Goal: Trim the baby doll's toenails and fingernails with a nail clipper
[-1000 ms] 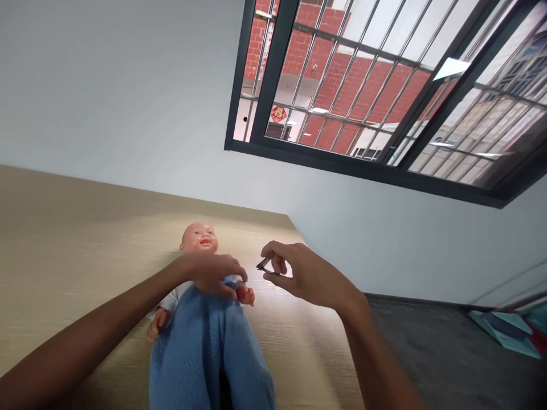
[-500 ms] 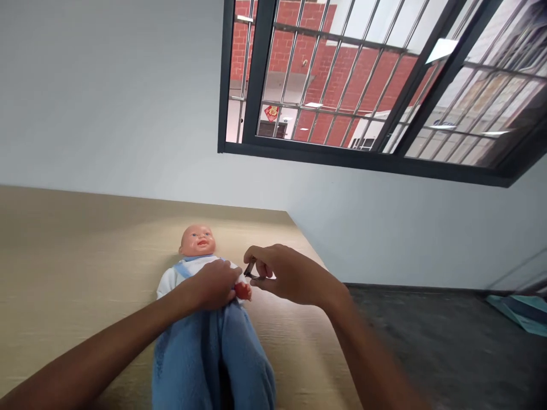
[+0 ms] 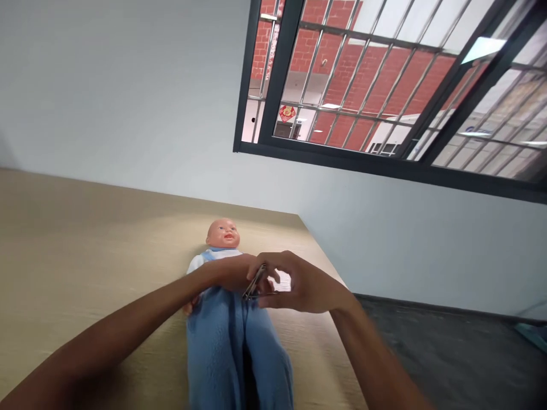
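A baby doll (image 3: 213, 336) lies on its back, head away from me, in a white top with light blue trim and blue fleecy trousers. My left hand (image 3: 237, 271) reaches across its chest and is closed around the doll's arm on the right side; its fingertips and the doll's hand there are largely hidden behind my other hand. Between the thumb and fingers of my right hand (image 3: 301, 285) is a metal nail clipper (image 3: 255, 282), its lever raised. The clipper's jaws point left, close to my left hand; whether they touch anything cannot be made out.
Under the doll is a light wood-grain table (image 3: 106, 245), whose right edge runs close beside my right forearm. Behind it stand a pale wall (image 3: 128, 97) and a dark-framed barred window (image 3: 342, 154). Dark floor (image 3: 410, 347) lies to the right.
The camera view has shifted, so the doll appears farther right. My right hand and the clipper have come closer to my left hand, now overlapping it and covering the doll's hand.
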A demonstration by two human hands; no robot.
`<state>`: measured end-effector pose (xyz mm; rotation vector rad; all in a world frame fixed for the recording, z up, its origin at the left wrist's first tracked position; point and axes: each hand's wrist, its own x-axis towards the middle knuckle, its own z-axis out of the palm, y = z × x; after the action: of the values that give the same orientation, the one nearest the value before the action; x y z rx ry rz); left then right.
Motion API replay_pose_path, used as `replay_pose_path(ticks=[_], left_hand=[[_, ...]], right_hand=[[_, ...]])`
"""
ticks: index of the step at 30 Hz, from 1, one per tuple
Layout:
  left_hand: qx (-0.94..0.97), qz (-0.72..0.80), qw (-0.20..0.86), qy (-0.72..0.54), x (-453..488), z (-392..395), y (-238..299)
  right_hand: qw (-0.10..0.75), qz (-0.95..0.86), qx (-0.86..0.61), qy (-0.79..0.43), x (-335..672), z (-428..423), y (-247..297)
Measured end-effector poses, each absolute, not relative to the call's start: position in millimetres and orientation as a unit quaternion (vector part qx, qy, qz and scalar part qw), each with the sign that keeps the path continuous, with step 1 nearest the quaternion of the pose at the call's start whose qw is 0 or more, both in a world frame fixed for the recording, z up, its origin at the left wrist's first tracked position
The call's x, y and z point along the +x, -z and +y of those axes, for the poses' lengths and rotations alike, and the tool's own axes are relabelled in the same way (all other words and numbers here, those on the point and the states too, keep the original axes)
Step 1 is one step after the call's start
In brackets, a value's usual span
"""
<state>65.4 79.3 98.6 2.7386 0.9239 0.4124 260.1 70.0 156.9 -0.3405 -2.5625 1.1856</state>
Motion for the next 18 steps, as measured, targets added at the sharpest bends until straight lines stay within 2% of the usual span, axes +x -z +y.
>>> replay_pose_path(ticks=[5, 8, 11, 15, 18], left_hand=[[0.911, 0.38, 0.114, -0.114, 10.7, 63.9, -139.1], [0.878, 0.448, 0.109, -0.127, -14.3, 35.7, -142.5], [0.883, 0.407, 0.182, -0.146, -21.2, 7.8, -110.3], [0.845, 0.393, 0.174, -0.319, -24.6, -6.2, -47.0], [0.832, 0.39, 0.174, -0.353, -29.9, -1.3, -22.6]], right_hand=[[0.208, -0.847, -0.121, -0.475, 255.2, 73.1, -146.2], [0.233, -0.813, -0.128, -0.517, 246.5, 83.3, -128.9], [0.247, -0.784, -0.14, -0.552, 236.6, 93.8, -113.5], [0.278, -0.763, -0.171, -0.558, 225.2, 99.6, -101.5], [0.247, -0.775, -0.181, -0.553, 219.8, 99.3, -96.1]])
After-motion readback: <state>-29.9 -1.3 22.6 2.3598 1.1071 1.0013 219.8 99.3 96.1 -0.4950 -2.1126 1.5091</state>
